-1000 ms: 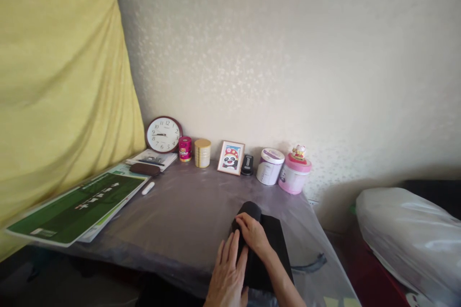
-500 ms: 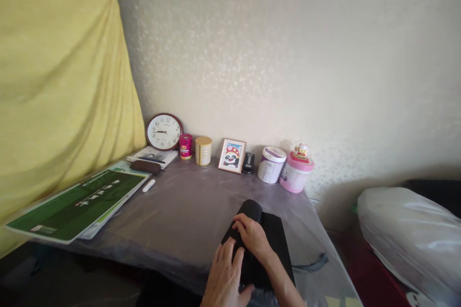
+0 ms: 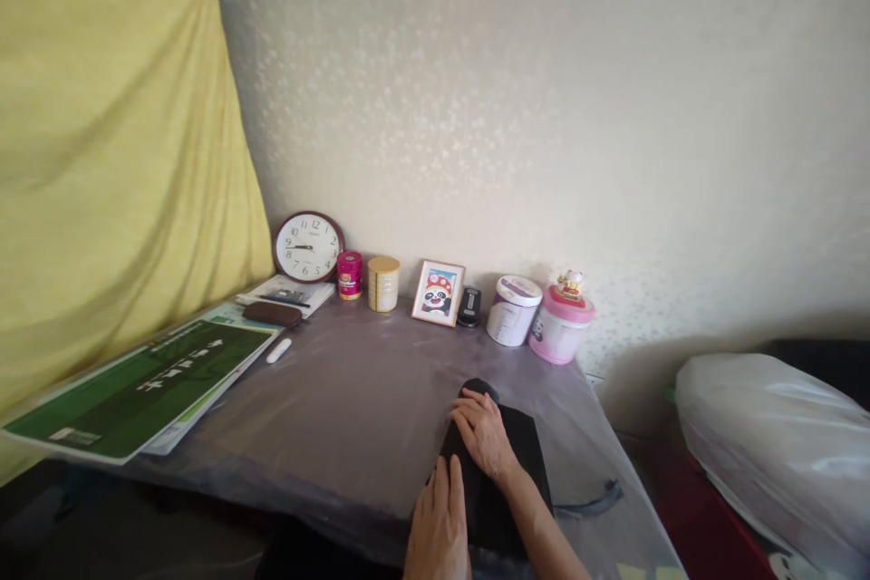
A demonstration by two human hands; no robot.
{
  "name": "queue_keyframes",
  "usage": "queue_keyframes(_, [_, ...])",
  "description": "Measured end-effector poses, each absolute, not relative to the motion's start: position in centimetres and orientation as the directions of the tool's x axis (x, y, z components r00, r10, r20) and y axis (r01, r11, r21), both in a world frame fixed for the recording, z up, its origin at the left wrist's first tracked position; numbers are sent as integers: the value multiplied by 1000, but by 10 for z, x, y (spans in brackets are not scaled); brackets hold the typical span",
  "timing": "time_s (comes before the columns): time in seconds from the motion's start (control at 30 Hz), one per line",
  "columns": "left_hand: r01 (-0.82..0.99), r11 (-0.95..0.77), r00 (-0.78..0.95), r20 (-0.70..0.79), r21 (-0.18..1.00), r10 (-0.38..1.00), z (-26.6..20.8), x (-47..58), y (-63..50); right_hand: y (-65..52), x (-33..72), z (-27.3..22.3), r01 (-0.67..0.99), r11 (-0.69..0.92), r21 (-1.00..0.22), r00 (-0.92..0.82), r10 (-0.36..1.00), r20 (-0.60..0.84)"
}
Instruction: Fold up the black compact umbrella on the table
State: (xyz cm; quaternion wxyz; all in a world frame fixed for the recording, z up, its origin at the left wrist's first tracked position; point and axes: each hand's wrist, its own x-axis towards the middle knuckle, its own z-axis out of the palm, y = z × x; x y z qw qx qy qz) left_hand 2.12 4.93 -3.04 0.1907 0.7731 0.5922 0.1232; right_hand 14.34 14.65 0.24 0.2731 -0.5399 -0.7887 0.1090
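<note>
Where black sheet (image 3: pixel 493 507) is rolled, end looks rounded.

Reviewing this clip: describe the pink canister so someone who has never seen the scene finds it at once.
Start with the plastic-covered table and look to its far side, where a row of things stands along the wall. The pink canister is at the row's right end, just right of the white-and-purple canister. Unlike that neighbour, it has a small figurine on its lid.

Beyond the grip rose a speckled wall (image 3: pixel 435 127); left of it hung a yellow drape (image 3: pixel 115 145); beneath stood a plastic-covered table (image 3: pixel 346 399).
</note>
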Motion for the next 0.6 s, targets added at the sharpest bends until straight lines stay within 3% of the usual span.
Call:
queue_keyframes(0.27, [872,-220,276,-66,437,959,-21,18,47,190,159,-5,859,239,-453,-68,930,361])
queue_keyframes(0.47, [880,-226,263,-34,419,964,-16,20,41,160,218,-4,904,-17,-427,242,843,480])
queue_keyframes(0.6, [904,-209,249,-60,373,967,-4,22,35,122,245,-8,834,-138,-535,344,887,307])
